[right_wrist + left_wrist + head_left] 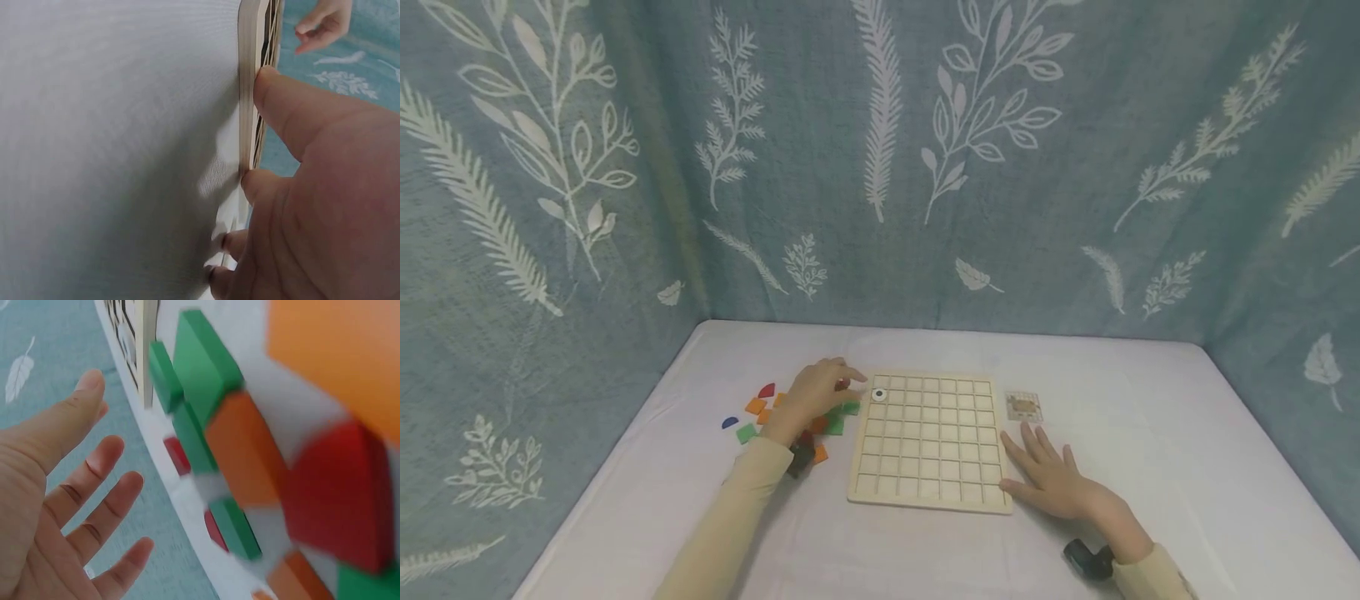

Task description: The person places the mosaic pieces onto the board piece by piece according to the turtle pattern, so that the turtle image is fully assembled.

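A pale wooden grid board (929,443) lies on the white table. One round white piece with a dark centre (879,395) sits in a cell near its far left corner. Just left of that corner is my left hand (820,389), its fingers loosely bent above coloured pieces. The left wrist view shows this hand (56,506) with nothing between thumb and fingers. My right hand (1051,479) lies with spread fingers at the board's right side, its thumb and a fingertip touching the edge. Seen from the right wrist, the thumb (294,112) rests against the board's rim (248,87).
Flat pieces lie scattered left of the board: a green piece (746,433), an orange piece (756,406), a red quarter-round (767,390) and a blue half-round (729,422). A small picture card (1024,407) is right of the board. A leaf-patterned curtain (925,167) hangs behind the table.
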Tool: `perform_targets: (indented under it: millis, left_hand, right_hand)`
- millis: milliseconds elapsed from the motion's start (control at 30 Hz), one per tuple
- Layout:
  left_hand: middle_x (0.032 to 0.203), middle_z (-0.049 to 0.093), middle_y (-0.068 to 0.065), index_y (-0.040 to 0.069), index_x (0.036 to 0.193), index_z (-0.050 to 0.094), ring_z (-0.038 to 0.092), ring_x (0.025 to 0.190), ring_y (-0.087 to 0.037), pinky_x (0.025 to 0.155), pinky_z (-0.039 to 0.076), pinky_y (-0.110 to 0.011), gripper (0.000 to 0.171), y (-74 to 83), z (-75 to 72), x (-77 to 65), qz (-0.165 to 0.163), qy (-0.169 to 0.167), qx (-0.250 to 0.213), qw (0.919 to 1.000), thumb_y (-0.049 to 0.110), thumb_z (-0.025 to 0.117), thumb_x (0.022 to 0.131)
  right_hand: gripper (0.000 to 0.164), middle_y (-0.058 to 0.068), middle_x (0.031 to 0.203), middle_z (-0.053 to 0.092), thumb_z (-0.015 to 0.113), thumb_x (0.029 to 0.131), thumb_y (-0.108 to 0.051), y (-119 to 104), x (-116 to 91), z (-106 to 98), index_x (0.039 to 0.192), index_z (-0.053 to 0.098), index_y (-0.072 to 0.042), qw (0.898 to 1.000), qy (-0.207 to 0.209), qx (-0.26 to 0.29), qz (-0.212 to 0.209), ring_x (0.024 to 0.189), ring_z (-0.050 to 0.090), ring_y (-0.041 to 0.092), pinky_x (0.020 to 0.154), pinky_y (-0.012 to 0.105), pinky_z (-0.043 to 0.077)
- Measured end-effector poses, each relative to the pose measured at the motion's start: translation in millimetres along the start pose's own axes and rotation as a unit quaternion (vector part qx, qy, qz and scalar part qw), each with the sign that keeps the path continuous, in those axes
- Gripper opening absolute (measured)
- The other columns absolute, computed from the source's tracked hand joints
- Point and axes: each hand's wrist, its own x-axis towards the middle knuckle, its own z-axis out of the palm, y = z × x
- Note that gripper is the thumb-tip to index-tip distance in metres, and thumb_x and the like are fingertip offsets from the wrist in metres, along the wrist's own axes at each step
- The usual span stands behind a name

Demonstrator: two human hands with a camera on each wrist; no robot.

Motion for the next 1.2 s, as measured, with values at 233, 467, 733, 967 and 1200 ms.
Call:
perform_targets:
  millis: [233, 467, 733, 967, 1200]
  left_hand:
    - [0.088, 0.059, 0.003, 0.021, 0.109, 0.070, 0.053, 0.078, -0.015, 0.068, 0.045, -0.031, 0.028, -18.9, -11.3, -15.5, -0.049, 0.006, -0.018, 0.9986, 0.028, 0.070, 0.082]
    - [0.089, 0.060, 0.000, 0.018, 0.109, 0.069, 0.055, 0.082, -0.019, 0.068, 0.045, -0.035, 0.029, -39.3, -20.2, -27.5, -0.068, 0.012, -0.013, 0.9975, 0.028, 0.070, 0.082]
    - [0.095, 0.060, -0.006, 0.014, 0.111, 0.067, 0.053, 0.082, -0.022, 0.071, 0.046, -0.038, 0.029, -56.1, -29.4, -38.5, -0.093, 0.023, -0.029, 0.9949, 0.023, 0.068, 0.084]
    - [0.091, 0.059, -0.006, 0.011, 0.111, 0.068, 0.053, 0.079, -0.022, 0.066, 0.045, -0.034, 0.032, -70.2, -36.7, -48.3, -0.102, 0.037, -0.015, 0.9940, 0.024, 0.070, 0.082]
    - [0.090, 0.058, -0.009, 0.008, 0.109, 0.067, 0.053, 0.078, -0.023, 0.065, 0.045, -0.035, 0.031, -85.5, -38.3, -52.8, -0.119, 0.038, -0.011, 0.9921, 0.023, 0.070, 0.083]
  right_hand:
    - [0.073, 0.025, 0.152, 0.002, 0.045, 0.091, -0.052, -1, 0, -2, 0.148, 0.021, -0.012, 1.000, -0.001, 0.001, -0.006, 0.138, -0.005, 0.045, 0.099, 0.069, -0.008]
    - [0.074, 0.025, 0.152, 0.003, 0.046, 0.090, -0.052, -2, 1, -3, 0.147, 0.022, -0.012, 1.000, -0.001, -0.001, -0.002, 0.138, -0.004, 0.045, 0.099, 0.069, -0.008]
    - [0.074, 0.026, 0.152, 0.003, 0.046, 0.090, -0.051, 2, 2, 0, 0.147, 0.022, -0.010, 1.000, 0.006, -0.010, -0.006, 0.138, -0.002, 0.046, 0.099, 0.069, -0.007]
    - [0.074, 0.027, 0.151, 0.004, 0.047, 0.090, -0.051, 3, 1, -1, 0.147, 0.023, -0.009, 1.000, 0.008, 0.001, -0.007, 0.137, -0.002, 0.047, 0.098, 0.069, -0.007]
    - [0.074, 0.024, 0.152, 0.003, 0.046, 0.090, -0.052, 2, 1, 0, 0.147, 0.022, -0.011, 1.000, 0.006, -0.010, 0.003, 0.138, -0.003, 0.044, 0.100, 0.068, -0.006]
